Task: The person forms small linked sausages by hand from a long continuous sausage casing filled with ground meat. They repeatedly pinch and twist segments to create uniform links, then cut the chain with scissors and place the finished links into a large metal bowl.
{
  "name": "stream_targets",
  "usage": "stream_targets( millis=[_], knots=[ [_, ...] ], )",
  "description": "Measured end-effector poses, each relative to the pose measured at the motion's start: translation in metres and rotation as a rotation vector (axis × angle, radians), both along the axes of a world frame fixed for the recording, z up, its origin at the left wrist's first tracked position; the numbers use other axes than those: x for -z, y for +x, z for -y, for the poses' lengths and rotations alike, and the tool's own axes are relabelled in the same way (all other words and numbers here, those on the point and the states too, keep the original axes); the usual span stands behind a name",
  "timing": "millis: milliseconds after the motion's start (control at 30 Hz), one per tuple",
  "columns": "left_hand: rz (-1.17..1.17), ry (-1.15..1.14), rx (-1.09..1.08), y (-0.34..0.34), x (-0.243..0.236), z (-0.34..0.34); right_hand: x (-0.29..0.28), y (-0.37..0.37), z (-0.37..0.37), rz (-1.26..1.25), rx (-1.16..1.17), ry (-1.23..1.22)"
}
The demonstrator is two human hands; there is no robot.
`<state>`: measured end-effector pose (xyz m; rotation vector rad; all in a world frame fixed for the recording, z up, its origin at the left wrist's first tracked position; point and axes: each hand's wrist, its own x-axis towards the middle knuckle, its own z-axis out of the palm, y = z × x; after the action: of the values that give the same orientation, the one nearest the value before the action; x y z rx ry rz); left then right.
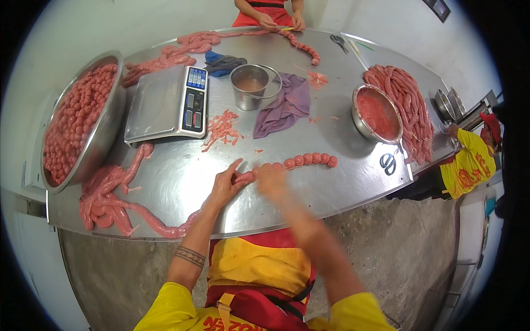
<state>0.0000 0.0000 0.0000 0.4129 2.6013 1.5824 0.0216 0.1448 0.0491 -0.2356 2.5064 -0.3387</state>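
On the steel table, my left hand [224,183] closes round a raw pink sausage casing, one finger pointing up. Right beside it, my right hand [270,179] is smeared by motion over the same string, so its fingers cannot be made out. A chain of small round sausage links [310,160] runs off to the right from my hands. On the left, the long filled casing [154,222] trails along the front edge and passes behind my left forearm. It joins a loose heap of filled casing [105,190].
A large steel basin of round links [83,121] stands left, beside a scale [157,105]. Behind are a metal pail [249,88] and purple cloth [284,105]. Rightward: a meat bowl [378,115], piled sausages [406,105], scissors [387,164]. Co-workers' hands [281,23] work opposite.
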Motion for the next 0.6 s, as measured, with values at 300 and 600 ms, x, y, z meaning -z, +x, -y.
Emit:
stream_targets(
  millis=[300,600],
  knots=[
    [-0.007,-0.070,-0.236,-0.002,0.009,-0.012,-0.069,0.420,-0.291,0.083,0.776,0.050],
    [-0.529,-0.523,0.402,-0.002,-0.016,0.020,0.062,0.469,-0.440,-0.774,2.209,-1.420]
  ],
)
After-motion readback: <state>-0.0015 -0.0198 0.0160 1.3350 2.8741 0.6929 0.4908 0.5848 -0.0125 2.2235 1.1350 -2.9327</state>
